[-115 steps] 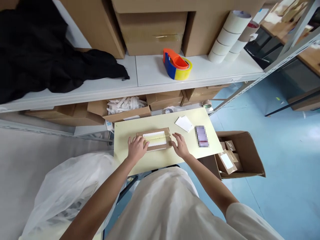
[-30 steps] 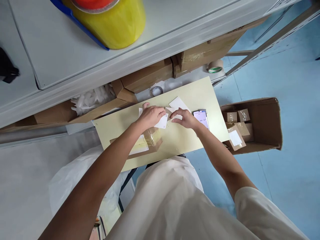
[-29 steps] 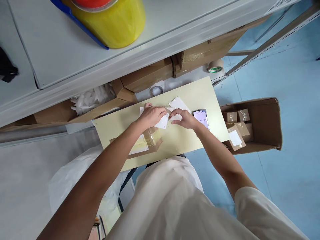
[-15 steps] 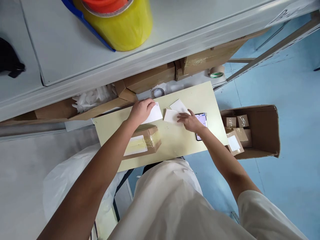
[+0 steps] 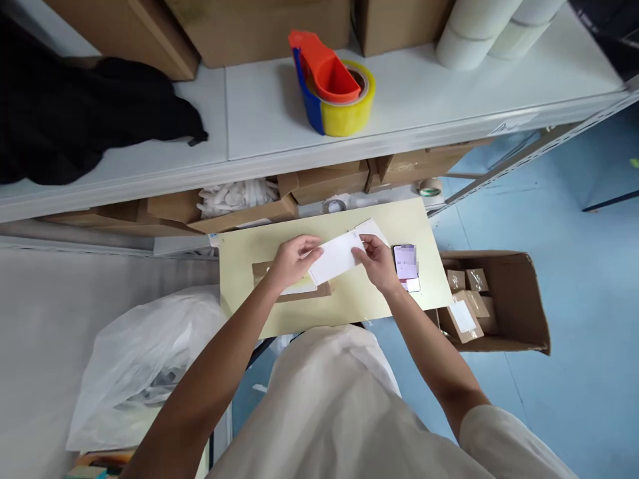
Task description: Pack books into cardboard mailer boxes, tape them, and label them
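My left hand (image 5: 293,259) and my right hand (image 5: 375,261) both pinch a white label sheet (image 5: 335,256), one at each end, and hold it just above the small pale yellow table (image 5: 349,303). Under the sheet's left end lies a flat brown cardboard box (image 5: 299,290) sealed with clear tape and bearing a white label. Another white sheet (image 5: 372,228) lies on the table behind my right hand. A phone (image 5: 405,263) with a lit screen rests to the right of my right hand.
An open carton (image 5: 519,293) of small labelled boxes stands on the blue floor at the right. A tape dispenser (image 5: 333,93) with yellow tape sits on the white shelf (image 5: 449,86) above. A white plastic bag (image 5: 144,359) lies at the left. A black cloth (image 5: 74,126) covers the shelf's left.
Both hands have come together on one white sheet and lifted it over the taped box; before, my left hand held a sheet alone and my right hand lay on another. The view has tilted up.
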A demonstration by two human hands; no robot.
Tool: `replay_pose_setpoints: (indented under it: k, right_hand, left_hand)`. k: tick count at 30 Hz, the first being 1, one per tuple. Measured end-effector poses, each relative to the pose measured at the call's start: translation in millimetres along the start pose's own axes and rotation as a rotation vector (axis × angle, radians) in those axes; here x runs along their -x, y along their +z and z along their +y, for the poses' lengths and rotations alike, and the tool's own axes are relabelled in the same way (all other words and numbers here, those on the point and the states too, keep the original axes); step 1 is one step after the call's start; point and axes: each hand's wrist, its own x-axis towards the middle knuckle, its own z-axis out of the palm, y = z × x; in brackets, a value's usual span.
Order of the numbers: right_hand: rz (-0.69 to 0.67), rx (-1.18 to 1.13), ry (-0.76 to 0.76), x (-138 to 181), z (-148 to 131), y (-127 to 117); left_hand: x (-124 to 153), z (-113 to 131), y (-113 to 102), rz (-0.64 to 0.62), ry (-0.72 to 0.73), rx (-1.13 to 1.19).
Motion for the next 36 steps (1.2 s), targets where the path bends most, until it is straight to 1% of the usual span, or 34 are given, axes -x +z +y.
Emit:
replay_pose_setpoints:
  k: [2,3,4,6,7,8,10,11,13,15,18,22,26,36]
  right_hand:
    - [0.028,0.071,-0.029,13.4,-8.9,3.9]
    - [0.058,0.155,-0.066,22.0,-15.8,7.9]
    - [0.096,0.261,-0.123,31.8,-24.2,13.9]
    - [0.149,0.486,-0.293,54.8,-43.4,32.0]
    - [0.133,0.581,-0.386,67.3,-52.7,43.5]
    - [0.084,0.654,-0.468,79.8,-60.9,55.8]
    - [-0.057,0.741,-0.564,102.4,-72.0,79.8]
    - [-0.11,0.767,-0.581,111.8,-74.7,90.3]
    - [-0.14,0.79,-0.583,126.0,-75.7,106.7]
    - [-0.116,0.782,-0.581,135.8,-74.6,117.4]
    - [-0.076,0.747,-0.604,147.4,-75.7,127.1]
    - [-0.035,0.707,-0.638,162.4,-83.7,136.4]
    - [-0.017,0.687,-0.627,174.3,-88.8,143.0]
    - [-0.032,0.691,-0.637,187.2,-89.1,147.0]
  left_hand:
    - [29.3,-11.6,-13.2,0.014,-0.094,0.195]
    - [43.6,-17.0,-16.5,0.025,-0.125,0.281]
    - [57.2,-21.3,-17.6,0.052,-0.143,0.357]
    - [81.5,-25.6,-14.7,0.121,-0.152,0.484]
    - [92.3,-25.5,-12.0,0.157,-0.144,0.538]
    - [102.1,-24.2,-9.6,0.187,-0.13,0.582]
    - [120.0,-20.3,-6.9,0.22,-0.088,0.638]
    - [128.1,-18.8,-7.2,0.234,-0.065,0.656]
    - [143.1,-18.0,-10.4,0.248,-0.037,0.703]
    - [156.1,-20.6,-15.6,0.231,-0.032,0.777]
    - [172.2,-26.4,-22.9,0.198,-0.016,0.862]
    - [188.7,-29.4,-30.0,0.183,0.029,0.883]
    - [200.0,-29.9,-34.6,0.157,0.041,0.911]
    - [209.6,-35.2,-35.5,0.14,0.05,0.827]
